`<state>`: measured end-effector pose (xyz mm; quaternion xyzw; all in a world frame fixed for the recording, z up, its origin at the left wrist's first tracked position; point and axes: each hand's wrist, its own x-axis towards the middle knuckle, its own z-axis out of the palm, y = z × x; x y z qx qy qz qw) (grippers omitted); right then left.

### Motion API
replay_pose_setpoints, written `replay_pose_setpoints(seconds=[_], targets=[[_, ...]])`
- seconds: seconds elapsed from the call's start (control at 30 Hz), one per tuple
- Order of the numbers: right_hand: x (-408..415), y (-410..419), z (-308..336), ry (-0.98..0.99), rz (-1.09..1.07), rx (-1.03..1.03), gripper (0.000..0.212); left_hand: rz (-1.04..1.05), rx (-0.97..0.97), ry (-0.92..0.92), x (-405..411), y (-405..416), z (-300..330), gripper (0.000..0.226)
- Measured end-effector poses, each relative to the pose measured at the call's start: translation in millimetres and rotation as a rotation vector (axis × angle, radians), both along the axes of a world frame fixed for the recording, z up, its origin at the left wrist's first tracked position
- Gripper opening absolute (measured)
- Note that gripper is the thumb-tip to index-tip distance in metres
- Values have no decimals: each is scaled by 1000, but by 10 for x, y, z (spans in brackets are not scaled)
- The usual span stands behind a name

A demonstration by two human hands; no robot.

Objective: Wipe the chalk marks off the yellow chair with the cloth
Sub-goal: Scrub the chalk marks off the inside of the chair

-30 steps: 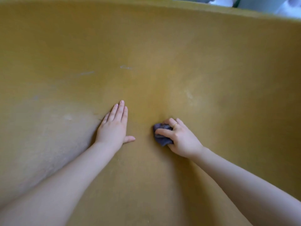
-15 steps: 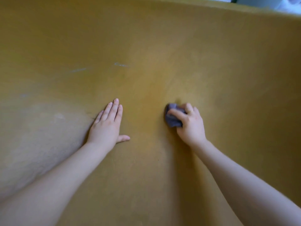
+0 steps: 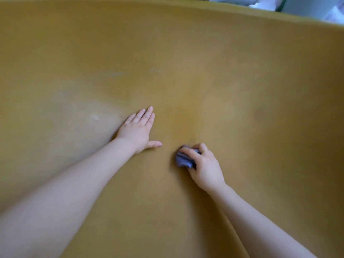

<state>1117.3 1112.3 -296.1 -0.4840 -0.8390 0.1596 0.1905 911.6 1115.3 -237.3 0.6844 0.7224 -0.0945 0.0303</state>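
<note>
The yellow chair (image 3: 242,81) fills nearly the whole view, its curved shell rising to a rim at the top. My right hand (image 3: 204,166) grips a small bunched grey-blue cloth (image 3: 183,160) and presses it against the chair just right of the middle crease. My left hand (image 3: 138,130) lies flat on the shell with fingers straight and thumb spread, a little left of the cloth. Faint chalk marks remain on the left side: a pale smear (image 3: 94,117), a streak (image 3: 113,73) and a fainter streak (image 3: 155,70) higher up.
Beyond the chair's top rim, at the upper right, pale white and light blue things (image 3: 301,6) show, too cropped to identify. Both forearms stretch in from the bottom of the view.
My right hand slid the cloth up the chair, then back down toward me, to just below where it began. The left hand stayed flat in place.
</note>
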Motion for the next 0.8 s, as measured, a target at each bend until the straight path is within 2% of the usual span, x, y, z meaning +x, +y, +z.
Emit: replay_pose_setpoints(seconds=[0.1, 0.2, 0.23, 0.33, 0.4, 0.47, 0.57, 0.63, 0.73, 0.8], targets=[[-259, 129, 238, 230, -228, -264, 36, -12, -13, -63, -95, -162, 65, 90], [-494, 119, 399, 840, -143, -785, 18, -17, 6, -89, -179, -430, 112, 82], [-560, 80, 430, 977, -136, -936, 15, -21, 5, -68, -214, -511, 135, 81], [-724, 2, 441, 1222, -174, -1254, 12, 16, -42, 20, -372, -696, 250, 86], [-814, -36, 439, 1288, -144, -1341, 14, 56, -69, 91, -497, -810, 356, 92], [-915, -62, 445, 1289, -108, -1281, 21, 89, -83, 169, -628, -938, 479, 96], [-1168, -96, 484, 1173, -116, -992, 29, 102, -107, 297, -835, -1112, 680, 102], [-1425, -146, 477, 953, -166, -759, 23, 110, -126, 383, -959, -1184, 796, 109], [-1802, -189, 350, 527, -108, -228, 21, 125, -130, 473, -1126, -1155, 902, 119], [-1931, -76, 259, 394, -80, 11, 23, 125, -167, 506, -1178, -1118, 918, 125]])
